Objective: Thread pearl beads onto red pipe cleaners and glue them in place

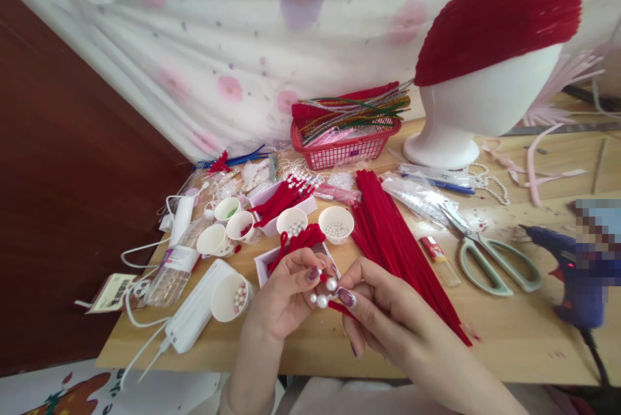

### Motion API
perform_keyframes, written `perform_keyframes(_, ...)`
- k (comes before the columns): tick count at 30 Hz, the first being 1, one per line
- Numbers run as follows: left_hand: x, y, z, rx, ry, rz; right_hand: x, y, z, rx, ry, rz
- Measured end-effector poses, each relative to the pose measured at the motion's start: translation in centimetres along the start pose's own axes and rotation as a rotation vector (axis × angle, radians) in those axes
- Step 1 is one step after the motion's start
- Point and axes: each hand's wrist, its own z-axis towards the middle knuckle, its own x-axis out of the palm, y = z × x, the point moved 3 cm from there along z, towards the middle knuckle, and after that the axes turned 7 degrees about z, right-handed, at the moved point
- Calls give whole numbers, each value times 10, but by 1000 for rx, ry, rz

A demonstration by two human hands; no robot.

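Observation:
Both hands meet above the table's front edge. My left hand [291,289] is closed in a pinch on a short red pipe cleaner [338,308] with white pearl beads [323,301] on it. My right hand [383,308] pinches the same piece from the other side, thumb and fingertips close to a bead. Just behind my left hand is a lilac box [262,271] with looped red pipe cleaners [303,238]. Long red pipe cleaners [398,240] lie in a bundle beyond my right hand. Paper cups of white pearls [336,229] stand behind both hands.
At right lie green-handled scissors [497,266], a lighter [439,260] and a blue glue gun [572,273]. A white mannequin head [495,95] with a red cap stands behind. At left are a power strip [198,305], a plastic bottle [172,273] and cables. A red basket [347,150] sits at the back.

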Motion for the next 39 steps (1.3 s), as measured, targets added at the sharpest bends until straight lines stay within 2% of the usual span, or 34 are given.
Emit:
perform_keyframes(7, 1, 0, 7, 61, -32, 82, -4, -1, 2, 14, -18, 120)
perform_keyframes(17, 7, -6, 4, 195, -87, 230, -6, -6, 2, 2, -12, 135)
perform_keyframes(34, 12, 1, -1, 176, -66, 185, -2, -3, 0, -6, 37, 203)
perform_keyframes(39, 14, 3, -3, 187, -103, 172, -2, -6, 2, -39, 13, 215)
